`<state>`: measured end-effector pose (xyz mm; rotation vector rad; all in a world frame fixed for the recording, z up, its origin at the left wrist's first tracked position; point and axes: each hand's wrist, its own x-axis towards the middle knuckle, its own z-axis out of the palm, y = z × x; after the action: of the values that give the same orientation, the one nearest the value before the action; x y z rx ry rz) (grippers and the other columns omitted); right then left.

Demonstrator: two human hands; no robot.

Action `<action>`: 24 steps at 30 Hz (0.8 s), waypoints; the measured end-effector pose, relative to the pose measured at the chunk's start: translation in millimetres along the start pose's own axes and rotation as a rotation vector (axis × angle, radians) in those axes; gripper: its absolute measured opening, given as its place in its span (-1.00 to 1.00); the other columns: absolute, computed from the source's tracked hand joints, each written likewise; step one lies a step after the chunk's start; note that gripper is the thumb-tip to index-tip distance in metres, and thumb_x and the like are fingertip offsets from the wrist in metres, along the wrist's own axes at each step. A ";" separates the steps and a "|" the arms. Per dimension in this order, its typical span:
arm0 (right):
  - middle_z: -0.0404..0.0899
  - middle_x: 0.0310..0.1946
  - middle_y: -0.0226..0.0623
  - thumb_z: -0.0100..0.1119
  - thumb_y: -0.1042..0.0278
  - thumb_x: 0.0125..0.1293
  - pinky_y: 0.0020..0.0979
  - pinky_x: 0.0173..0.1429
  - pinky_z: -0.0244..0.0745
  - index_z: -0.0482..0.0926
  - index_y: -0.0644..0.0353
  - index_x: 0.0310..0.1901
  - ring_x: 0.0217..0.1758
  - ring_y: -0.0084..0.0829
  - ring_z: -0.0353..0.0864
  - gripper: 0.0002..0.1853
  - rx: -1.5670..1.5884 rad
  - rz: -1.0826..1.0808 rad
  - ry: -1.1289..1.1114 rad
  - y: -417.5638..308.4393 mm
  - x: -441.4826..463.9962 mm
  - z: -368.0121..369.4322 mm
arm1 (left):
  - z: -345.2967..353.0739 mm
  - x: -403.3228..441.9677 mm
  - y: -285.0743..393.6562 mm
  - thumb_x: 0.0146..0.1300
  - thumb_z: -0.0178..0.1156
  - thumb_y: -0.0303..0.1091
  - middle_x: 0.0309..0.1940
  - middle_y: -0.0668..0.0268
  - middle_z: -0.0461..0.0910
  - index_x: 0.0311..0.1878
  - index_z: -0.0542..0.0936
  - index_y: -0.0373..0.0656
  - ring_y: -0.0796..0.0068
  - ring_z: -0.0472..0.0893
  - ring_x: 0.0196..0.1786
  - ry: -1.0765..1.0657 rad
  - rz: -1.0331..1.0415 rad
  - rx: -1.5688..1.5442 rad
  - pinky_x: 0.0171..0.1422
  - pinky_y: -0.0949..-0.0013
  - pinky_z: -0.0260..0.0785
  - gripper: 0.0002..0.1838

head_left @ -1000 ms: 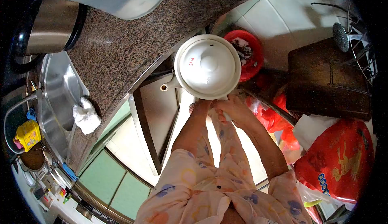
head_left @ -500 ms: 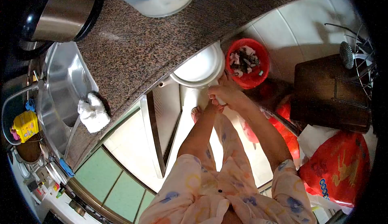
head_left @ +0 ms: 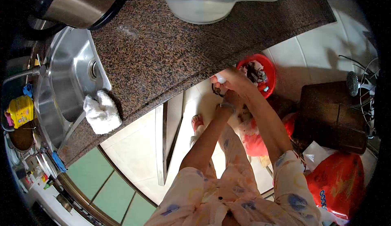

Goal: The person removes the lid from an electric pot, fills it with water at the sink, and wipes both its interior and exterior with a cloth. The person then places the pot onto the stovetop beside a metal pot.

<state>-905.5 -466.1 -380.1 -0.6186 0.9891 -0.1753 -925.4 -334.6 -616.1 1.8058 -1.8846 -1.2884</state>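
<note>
Just past the counter's front edge, my right hand (head_left: 233, 80) is closed round a white handle-like piece (head_left: 220, 78). My left hand (head_left: 232, 98) is directly below it, its fingers bent and partly hidden; what they hold cannot be made out. The lidded white pot is out of sight, with the granite counter (head_left: 163, 50) covering the area beyond my hands. Right beside my right hand stands a red bin (head_left: 272, 73) with scraps inside.
An open cabinet door (head_left: 170, 124) hangs below the counter, left of my legs. On the counter are a white cloth (head_left: 102, 112), a clear jug (head_left: 199, 6) and a steel pot (head_left: 83, 4), near the sink (head_left: 69, 63). Red bags (head_left: 340, 181) and a dark wooden piece (head_left: 332, 118) are at right.
The white pot has passed under the counter edge out of view. My hands moved forward toward that edge, the right one ahead of the left. The view has shifted, showing more counter.
</note>
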 end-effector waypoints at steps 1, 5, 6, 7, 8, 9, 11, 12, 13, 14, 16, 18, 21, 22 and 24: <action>0.36 -0.59 -0.47 0.14 0.22 0.13 -0.50 -0.49 0.19 0.37 0.09 -0.50 -0.55 -0.64 0.33 -0.80 -0.007 -0.003 0.013 -2.3 5.0 -0.5 | -18.4 -0.9 16.7 0.31 -0.04 -0.28 -0.08 0.06 0.55 -0.02 0.51 -0.27 0.11 0.52 -0.05 -0.003 -0.005 -0.051 0.05 0.11 0.35 -0.69; 0.37 -0.54 -0.45 0.13 0.19 0.15 -0.48 -0.43 0.19 0.37 0.10 -0.45 -0.50 -0.60 0.34 -0.79 -0.016 -0.025 0.051 -15.7 26.5 -6.7 | -122.5 -42.8 79.4 0.29 0.02 -0.29 -0.16 0.02 0.55 0.10 0.40 -0.31 0.02 0.55 -0.16 0.043 0.033 -0.419 -0.07 0.00 0.41 -0.62; 0.37 -0.53 -0.44 0.12 0.19 0.15 -0.47 -0.41 0.19 0.37 0.11 -0.44 -0.48 -0.60 0.34 -0.79 -0.020 -0.029 0.060 -17.9 31.2 -8.5 | -118.5 -39.1 76.9 0.29 0.02 -0.30 -0.20 0.02 0.54 0.09 0.39 -0.32 0.04 0.55 -0.20 0.013 -0.007 -0.393 -0.12 0.02 0.41 -0.63; 0.37 -0.52 -0.44 0.12 0.18 0.16 -0.46 -0.40 0.18 0.37 0.11 -0.43 -0.47 -0.59 0.34 -0.78 -0.024 -0.034 0.069 -20.3 37.2 -9.9 | -112.2 -34.9 73.1 0.30 0.02 -0.30 -0.24 0.01 0.53 0.09 0.38 -0.33 0.05 0.55 -0.24 -0.018 -0.045 -0.367 -0.16 0.03 0.42 -0.63; 0.38 -0.50 -0.43 0.11 0.17 0.16 -0.46 -0.38 0.18 0.37 0.11 -0.42 -0.46 -0.58 0.34 -0.78 -0.027 -0.039 0.079 -22.3 41.4 -11.5 | -105.5 -31.5 71.1 0.30 0.01 -0.31 -0.27 0.00 0.53 0.08 0.37 -0.34 0.06 0.54 -0.29 -0.046 -0.084 -0.346 -0.21 0.04 0.43 -0.63; 0.38 -0.49 -0.42 0.11 0.16 0.17 -0.45 -0.37 0.18 0.37 0.12 -0.40 -0.45 -0.57 0.35 -0.78 -0.028 -0.043 0.092 -23.6 45.1 -13.2 | -96.5 -27.7 67.7 0.30 0.01 -0.31 -0.31 -0.01 0.52 0.08 0.36 -0.34 0.07 0.54 -0.33 -0.074 -0.122 -0.323 -0.26 0.05 0.43 -0.63; 0.38 -0.47 -0.41 0.10 0.15 0.18 -0.44 -0.34 0.18 0.37 0.12 -0.38 -0.42 -0.55 0.35 -0.77 -0.028 -0.049 0.117 -25.2 50.4 -14.7 | -84.2 -28.5 65.3 0.36 -0.06 -0.24 -0.43 0.02 0.48 0.05 0.33 -0.40 0.16 0.52 -0.45 0.207 0.078 -0.407 -0.42 0.15 0.41 -0.62; 0.39 -0.45 -0.40 0.09 0.14 0.18 -0.44 -0.32 0.18 0.37 0.13 -0.37 -0.41 -0.54 0.35 -0.76 -0.030 -0.049 0.122 -26.4 53.2 -13.2 | -83.8 -26.1 65.4 0.36 -0.06 -0.24 -0.43 0.02 0.48 0.05 0.33 -0.40 0.16 0.52 -0.45 0.224 0.075 -0.421 -0.42 0.15 0.41 -0.62; 0.39 -0.44 -0.40 0.09 0.13 0.19 -0.43 -0.31 0.18 0.37 0.13 -0.36 -0.40 -0.53 0.35 -0.75 -0.028 -0.057 0.140 -24.9 56.6 -15.4 | -92.4 -27.2 68.7 0.39 -0.12 -0.20 -0.45 0.04 0.47 0.04 0.33 -0.40 0.18 0.50 -0.47 0.117 -0.008 -0.393 -0.45 0.16 0.39 -0.60; 0.39 -0.43 -0.39 0.09 0.13 0.19 -0.43 -0.29 0.18 0.37 0.14 -0.35 -0.38 -0.53 0.35 -0.75 -0.031 -0.066 0.150 -24.3 60.9 -17.2 | -101.9 -26.1 72.6 0.42 -0.18 -0.15 -0.47 0.07 0.47 0.04 0.33 -0.40 0.20 0.49 -0.50 0.009 -0.088 -0.365 -0.47 0.17 0.37 -0.58; 0.40 -0.40 -0.38 0.08 0.11 0.20 -0.41 -0.26 0.18 0.37 0.14 -0.32 -0.36 -0.51 0.36 -0.73 -0.032 -0.073 0.170 -22.6 67.5 -19.2 | -129.3 -25.8 78.7 0.44 -0.24 -0.12 -0.33 0.02 0.49 0.10 0.31 -0.36 0.15 0.52 -0.35 -0.216 -0.164 -0.360 -0.31 0.12 0.41 -0.55; 0.40 -0.38 -0.37 0.07 0.10 0.21 -0.40 -0.23 0.18 0.37 0.15 -0.30 -0.34 -0.49 0.36 -0.72 -0.038 -0.084 0.189 -23.3 73.4 -20.8 | -139.4 -28.2 80.6 0.46 -0.31 -0.10 -0.19 -0.03 0.51 0.16 0.29 -0.32 0.10 0.55 -0.20 -0.445 -0.241 -0.350 -0.15 0.08 0.45 -0.52; 0.41 -0.34 -0.35 0.05 0.07 0.22 -0.39 -0.18 0.17 0.37 0.16 -0.26 -0.30 -0.47 0.36 -0.70 -0.040 -0.100 0.216 -22.0 80.1 -21.5 | -113.3 -45.7 73.9 0.35 -0.04 -0.33 -0.43 -0.05 0.50 -0.02 0.37 -0.36 0.09 0.54 -0.39 0.274 0.001 -0.258 -0.25 0.09 0.40 -0.72; 0.41 -0.32 -0.34 0.05 0.07 0.23 -0.38 -0.17 0.17 0.37 0.17 -0.25 -0.29 -0.46 0.37 -0.69 -0.044 -0.107 0.225 -21.4 82.1 -21.2 | -110.1 -45.6 72.9 0.36 -0.05 -0.30 -0.44 -0.06 0.49 -0.09 0.39 -0.36 0.06 0.52 -0.41 0.405 0.070 -0.203 -0.25 0.07 0.39 -0.74; 0.42 -0.30 -0.33 0.04 0.05 0.23 -0.37 -0.14 0.17 0.36 0.17 -0.23 -0.26 -0.44 0.37 -0.67 -0.054 -0.127 0.244 -20.4 84.7 -21.0 | -102.5 -44.3 73.7 0.37 -0.06 -0.28 -0.45 -0.06 0.49 -0.15 0.41 -0.35 0.04 0.50 -0.43 0.546 0.134 -0.154 -0.25 0.06 0.37 -0.74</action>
<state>-873.4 -526.0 -438.5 -0.7213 1.1934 -0.3434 -896.2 -349.1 -486.4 1.6952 -1.5282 -0.7649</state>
